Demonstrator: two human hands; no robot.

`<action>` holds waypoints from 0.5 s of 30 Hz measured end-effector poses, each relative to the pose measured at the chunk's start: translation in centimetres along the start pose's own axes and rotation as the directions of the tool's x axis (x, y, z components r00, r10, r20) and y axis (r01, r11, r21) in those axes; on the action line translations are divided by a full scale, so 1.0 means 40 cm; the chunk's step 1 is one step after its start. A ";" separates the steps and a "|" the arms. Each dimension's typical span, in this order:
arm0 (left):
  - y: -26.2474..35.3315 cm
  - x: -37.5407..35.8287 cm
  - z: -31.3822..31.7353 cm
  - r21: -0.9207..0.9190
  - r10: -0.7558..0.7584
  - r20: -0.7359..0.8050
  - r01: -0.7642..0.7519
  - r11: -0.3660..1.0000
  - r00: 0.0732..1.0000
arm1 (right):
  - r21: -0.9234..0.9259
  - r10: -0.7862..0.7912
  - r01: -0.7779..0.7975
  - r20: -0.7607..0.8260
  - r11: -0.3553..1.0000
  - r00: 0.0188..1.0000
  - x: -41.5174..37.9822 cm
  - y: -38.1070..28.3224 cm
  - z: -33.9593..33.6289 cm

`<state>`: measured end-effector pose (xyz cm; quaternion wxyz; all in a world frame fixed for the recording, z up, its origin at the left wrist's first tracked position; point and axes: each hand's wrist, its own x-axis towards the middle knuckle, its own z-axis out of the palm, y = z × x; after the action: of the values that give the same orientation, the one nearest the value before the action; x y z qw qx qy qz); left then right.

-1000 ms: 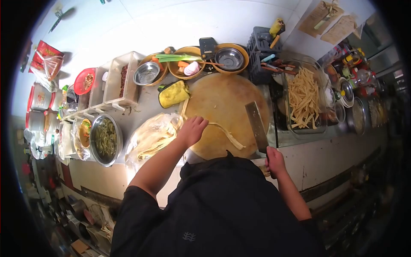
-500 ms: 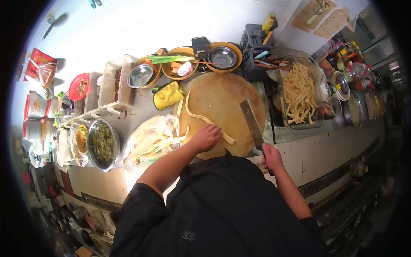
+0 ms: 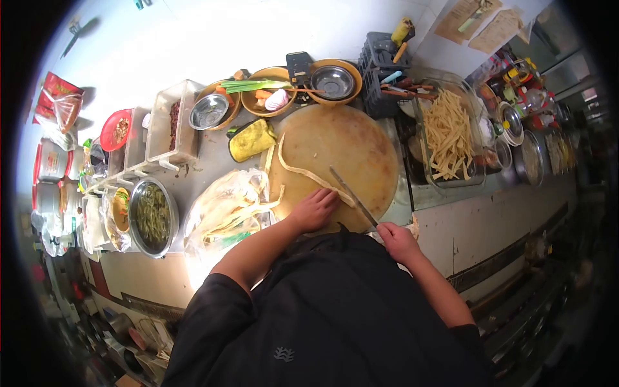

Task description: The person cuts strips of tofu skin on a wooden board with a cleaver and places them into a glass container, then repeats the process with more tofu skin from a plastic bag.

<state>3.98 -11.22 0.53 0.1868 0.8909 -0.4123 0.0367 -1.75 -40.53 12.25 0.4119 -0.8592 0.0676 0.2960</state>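
A round cutting board (image 3: 361, 138) lies in front of me, with a long pale-yellow strip that looks like tofu skin (image 3: 298, 170) curving across it. My left hand (image 3: 316, 209) presses the strip's near end against the board, fingers bent together. My right hand (image 3: 398, 242) grips a cleaver (image 3: 353, 197) by its handle. The blade is on edge across the strip's end, just right of the left fingertips. Left of the board, a clear plastic bag (image 3: 222, 209) holds more such strips, some hanging over onto the board.
A glass tray (image 3: 482, 138) of cut strips (image 3: 448, 132) stands at right beside a dark knife rack (image 3: 380, 84). Bowls with scallion (image 3: 258, 86) and other vegetables line the back. A yellow cloth (image 3: 251, 140) and a steel bowl of greens (image 3: 153, 216) are at left.
My right hand has brought the cleaver left, from the board's right side onto the strip, blade turned on edge. My left hand has shifted slightly right along the strip.
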 end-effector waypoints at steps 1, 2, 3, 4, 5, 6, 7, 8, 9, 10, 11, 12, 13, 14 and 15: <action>0.001 0.004 0.002 -0.007 -0.020 0.049 0.021 1.000 0.999 | -0.043 -0.043 0.043 0.002 0.998 0.999 -0.003 -0.003 0.002; -0.001 0.003 0.003 -0.008 -0.019 0.048 0.019 1.000 0.999 | -0.086 -0.088 0.088 0.007 0.992 0.996 -0.005 -0.006 0.004; -0.003 0.002 0.005 -0.017 -0.012 0.031 0.013 1.000 0.999 | -0.085 -0.087 0.088 0.006 0.993 0.996 -0.009 -0.012 0.002; -0.004 0.001 0.004 -0.026 -0.006 0.013 0.006 1.000 1.000 | -0.120 -0.088 0.090 0.017 0.989 0.996 -0.015 -0.020 -0.001; -0.004 0.000 0.003 -0.026 -0.005 0.013 0.005 1.000 1.000 | -0.155 -0.089 0.092 0.027 0.984 0.996 -0.019 -0.026 -0.003; -0.005 -0.001 0.002 -0.002 -0.005 0.026 0.005 1.000 1.000 | -0.155 -0.088 0.091 0.026 0.984 0.996 -0.022 -0.028 -0.004; -0.004 -0.001 0.000 0.021 -0.004 0.038 0.004 1.000 0.999 | -0.182 -0.088 0.092 0.029 0.979 0.996 -0.024 -0.029 -0.005; -0.003 -0.002 0.000 0.019 -0.002 0.038 0.001 1.000 0.999 | -0.209 -0.088 0.093 0.032 0.973 0.996 -0.028 -0.031 -0.004; -0.001 -0.002 0.001 0.010 -0.021 0.033 0.020 1.000 0.999 | -0.209 -0.087 0.091 0.030 0.974 0.996 -0.030 -0.034 -0.005; 0.001 -0.003 0.002 0.002 -0.040 0.029 0.040 0.999 0.999 | -0.227 -0.080 0.085 0.034 0.970 0.996 -0.031 -0.038 -0.006; 0.002 -0.002 0.005 0.000 -0.041 0.029 0.041 0.999 0.999 | -0.244 -0.073 0.080 0.039 0.966 0.997 -0.031 -0.041 -0.005; 0.004 -0.002 0.007 -0.001 -0.063 0.050 0.063 0.998 0.997 | -0.245 -0.071 0.079 0.041 0.966 0.997 -0.025 -0.037 0.002; 0.007 -0.001 0.003 0.000 -0.087 0.070 0.088 0.996 0.994 | -0.259 -0.090 0.096 0.033 0.961 0.995 -0.013 -0.030 0.014; 0.011 0.001 0.000 -0.002 -0.089 0.072 0.090 0.996 0.993 | -0.272 -0.108 0.110 0.024 0.956 0.994 -0.002 -0.025 0.024; 0.015 0.005 -0.004 -0.013 -0.117 0.096 0.119 0.993 0.989 | -0.272 -0.105 0.108 0.025 0.956 0.994 0.008 -0.021 0.033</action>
<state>3.67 -11.64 0.88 0.1772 0.9127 -0.3677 -0.0205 -1.77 -38.94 11.99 0.3053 -0.9087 -0.0224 0.2840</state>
